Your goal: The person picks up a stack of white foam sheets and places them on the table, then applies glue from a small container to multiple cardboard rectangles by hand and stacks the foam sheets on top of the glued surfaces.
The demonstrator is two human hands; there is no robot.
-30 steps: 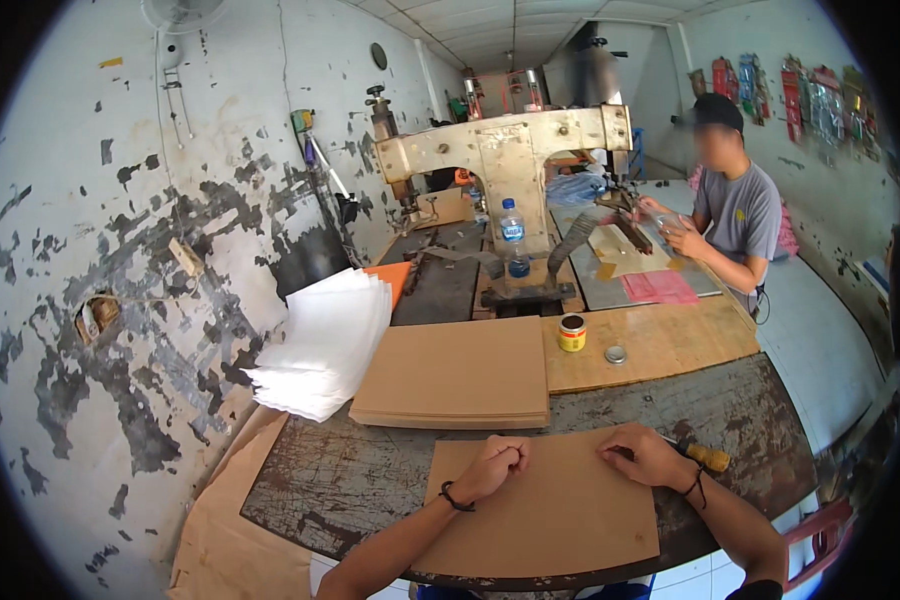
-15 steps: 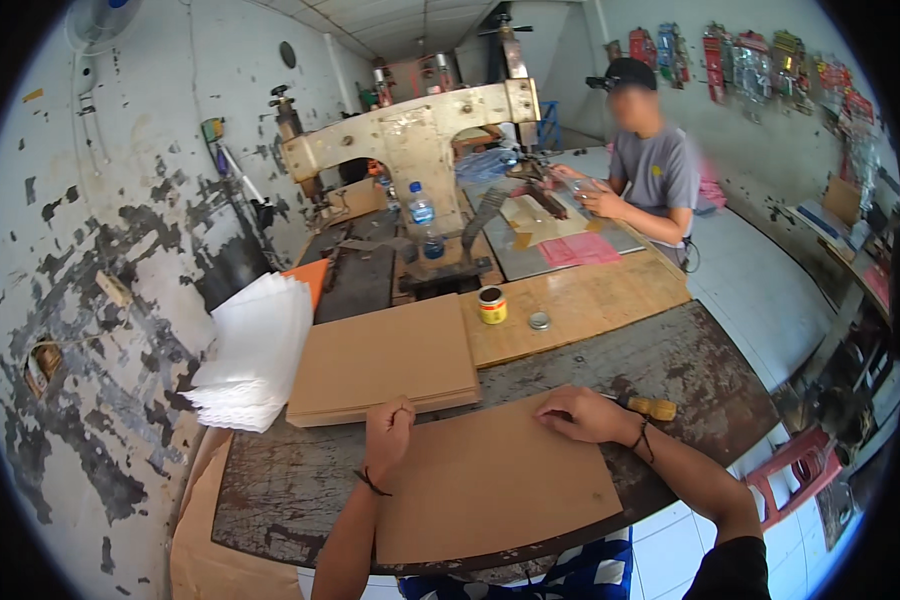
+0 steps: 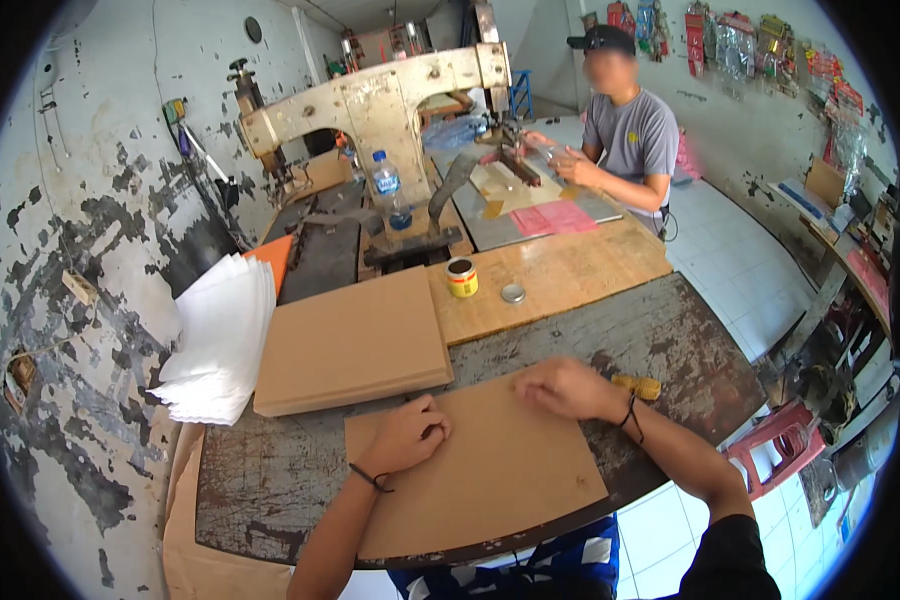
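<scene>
A brown cardboard sheet (image 3: pixel 490 480) lies flat on the worn table (image 3: pixel 670 340) in front of me. My left hand (image 3: pixel 410 435) rests on its far left part with fingers curled, pressing down. My right hand (image 3: pixel 565 387) lies on the sheet's far right corner, fingers bent onto the edge. Neither hand lifts the sheet. A small yellow brush-like object (image 3: pixel 638 386) lies just right of my right wrist.
A stack of brown cardboard sheets (image 3: pixel 350 345) sits behind the sheet, with a fanned pile of white sheets (image 3: pixel 220 340) to its left. A small tin (image 3: pixel 461 277) and its lid (image 3: pixel 512 293) stand on a wooden board. Beyond, another person (image 3: pixel 625 140) works at a large sewing machine (image 3: pixel 380 100); a water bottle (image 3: pixel 387 187) stands nearby.
The view has shifted and come closer to the table. Both hands have stayed on the cardboard sheet, the left one curling more and the right one sliding slightly along the far edge.
</scene>
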